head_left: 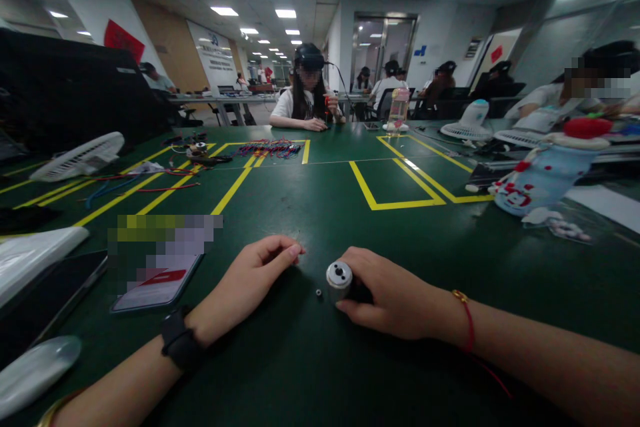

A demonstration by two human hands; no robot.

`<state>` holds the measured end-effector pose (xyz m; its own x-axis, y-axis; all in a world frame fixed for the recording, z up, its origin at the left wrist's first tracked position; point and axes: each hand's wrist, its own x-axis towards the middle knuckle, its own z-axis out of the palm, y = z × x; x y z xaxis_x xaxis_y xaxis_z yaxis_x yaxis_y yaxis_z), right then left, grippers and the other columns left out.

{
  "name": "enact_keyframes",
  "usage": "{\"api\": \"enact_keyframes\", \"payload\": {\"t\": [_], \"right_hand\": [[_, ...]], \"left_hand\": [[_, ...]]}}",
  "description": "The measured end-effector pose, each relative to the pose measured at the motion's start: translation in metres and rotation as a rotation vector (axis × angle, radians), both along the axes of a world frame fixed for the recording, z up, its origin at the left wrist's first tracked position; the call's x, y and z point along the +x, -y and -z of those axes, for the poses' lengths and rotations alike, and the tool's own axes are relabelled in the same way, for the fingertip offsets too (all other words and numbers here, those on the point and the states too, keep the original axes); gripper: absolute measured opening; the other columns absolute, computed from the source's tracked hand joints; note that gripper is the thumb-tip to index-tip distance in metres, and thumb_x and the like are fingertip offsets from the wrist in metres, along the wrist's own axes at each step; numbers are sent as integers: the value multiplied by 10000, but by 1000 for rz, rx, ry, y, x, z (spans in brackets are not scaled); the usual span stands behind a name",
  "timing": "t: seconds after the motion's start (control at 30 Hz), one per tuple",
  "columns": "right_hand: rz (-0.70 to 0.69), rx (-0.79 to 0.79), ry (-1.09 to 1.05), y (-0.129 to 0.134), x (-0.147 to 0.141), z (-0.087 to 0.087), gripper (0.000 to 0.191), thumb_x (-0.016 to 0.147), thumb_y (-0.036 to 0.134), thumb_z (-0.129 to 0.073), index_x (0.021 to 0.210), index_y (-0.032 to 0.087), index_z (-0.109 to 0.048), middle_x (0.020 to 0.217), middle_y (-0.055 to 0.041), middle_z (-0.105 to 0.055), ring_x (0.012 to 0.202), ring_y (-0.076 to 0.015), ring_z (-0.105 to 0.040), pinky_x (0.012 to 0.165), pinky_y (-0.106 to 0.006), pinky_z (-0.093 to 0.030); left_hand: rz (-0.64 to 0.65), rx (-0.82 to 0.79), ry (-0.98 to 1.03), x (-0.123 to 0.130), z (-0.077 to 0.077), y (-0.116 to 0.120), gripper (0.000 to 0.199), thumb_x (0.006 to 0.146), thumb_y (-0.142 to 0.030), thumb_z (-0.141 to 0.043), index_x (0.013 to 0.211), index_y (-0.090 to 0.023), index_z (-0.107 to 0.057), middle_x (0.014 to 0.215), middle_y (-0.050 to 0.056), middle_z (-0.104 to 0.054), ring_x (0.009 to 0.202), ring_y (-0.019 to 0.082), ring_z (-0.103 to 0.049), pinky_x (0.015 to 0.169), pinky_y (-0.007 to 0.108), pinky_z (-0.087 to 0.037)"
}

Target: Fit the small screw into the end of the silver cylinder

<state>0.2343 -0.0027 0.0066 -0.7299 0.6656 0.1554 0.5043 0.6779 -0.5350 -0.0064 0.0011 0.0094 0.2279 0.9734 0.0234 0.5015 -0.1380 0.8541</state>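
"Metal cylinder (339, 282) first: how does it sit?"

"Upright, by the look of it, on the near part of the desk (300, 360), with its holed end facing up. The right hand (383, 293) is clamped round its side, and something dark shows under the palm."

"Is that a sound grip?"

"It seems so. The fingers leave the top face in view, so the holes can be seen. Even pressure from thumb and fingers, with the wrist low, should prevent tilting."

"And the small ring (319, 293)?"

"Just beside the cylinder, loose on the desk. It could roll if nudged, so any shift of the cylinder is best made slowly and away from it."

"What of the left hand (255, 273)?"

"Apart from the right, thumb and forefinger drawn together near the ring. Whether they pinch anything, one cannot tell. A light fingertip touch suits parts that small, and the wires (270, 149) lie well beyond, clear of both wrists"
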Motion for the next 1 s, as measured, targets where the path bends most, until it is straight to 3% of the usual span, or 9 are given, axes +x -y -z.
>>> {"api": "enact_keyframes", "payload": {"t": [0.37, 0.53, 0.63, 0.77, 1.0], "right_hand": [[-6, -3, -32, 0, 1, 1, 251, 796, 233, -637, 1021, 173, -541, 972, -61, -564, 830, -186, -494, 754, -323, -413], [-5, 1, -32, 0, 1, 0, 252, 795, 224, -637, 1022, 170, -543, 967, -64, -564, 834, -188, -493, 756, -322, -413], [-2, -4, -25, 0, 0, -1, 241, 798, 225, -633, 1016, 169, -548, 961, -67, -565, 824, -191, -492, 742, -325, -414], [-5, -1, -29, 1, 0, 0, 249, 799, 229, -636, 1025, 172, -549, 965, -71, -567, 825, -195, -492, 744, -332, -413], [-3, 7, -33, 0, 0, 3, 252, 791, 225, -642, 1015, 162, -545, 960, -71, -562, 823, -193, -489, 737, -324, -412]], "left_hand": [[58, -11, -19, 0, 3, 2, 270, 902, -438, -519, 894, -212, -667, 841, -2, -661, 809, 195, -594, 731, 290, -450], [46, -12, -37, -5, 3, -1, 263, 919, -408, -492, 1033, -224, -641, 937, 15, -662, 873, 205, -607, 751, 308, -467], [162, 40, -112, -8, 1, -3, 221, 912, -324, -515, 1080, -229, -623, 1001, 25, -630, 845, 187, -596, 744, 313, -479], [378, 143, -201, -5, -3, 1, 142, 859, -227, -606, 989, -246, -663, 1124, 20, -577, 1008, 194, -557, 898, 346, -449], [404, 167, -231, 5, 0, 8, 88, 857, -251, -638, 924, -243, -693, 1116, 25, -555, 1059, 204, -535, 939, 361, -438]]}}
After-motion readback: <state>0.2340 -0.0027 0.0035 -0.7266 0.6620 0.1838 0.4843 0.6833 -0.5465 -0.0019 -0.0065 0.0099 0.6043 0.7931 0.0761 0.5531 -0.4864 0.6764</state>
